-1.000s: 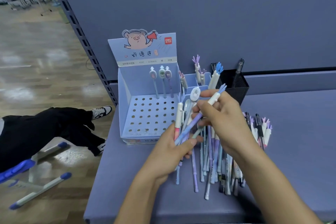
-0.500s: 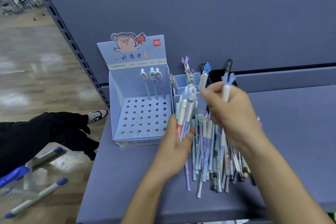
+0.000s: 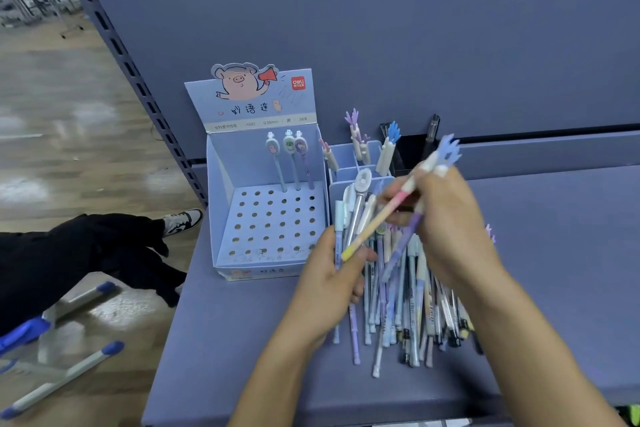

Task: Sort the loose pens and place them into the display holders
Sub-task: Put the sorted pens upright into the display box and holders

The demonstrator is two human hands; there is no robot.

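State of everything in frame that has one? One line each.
Pig display box: open, most holes unfilled.
Three pens: upright in its back row.
Blue divided holder: partly filled, pens standing.
Black mesh cup: holds a dark pen.
Loose pens: piled on the shelf, unsorted.
Left hand: grips a pen bundle.
Right hand: grips a tilted pink-yellow pen.

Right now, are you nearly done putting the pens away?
Not nearly. Done: three pens stand in the pig box, a few more in the blue holder beside it. In hand: the left hand grips a bunch of pens, the right hand pinches a pink-and-yellow pen. Left: the big pile on the shelf, and most holes are empty.
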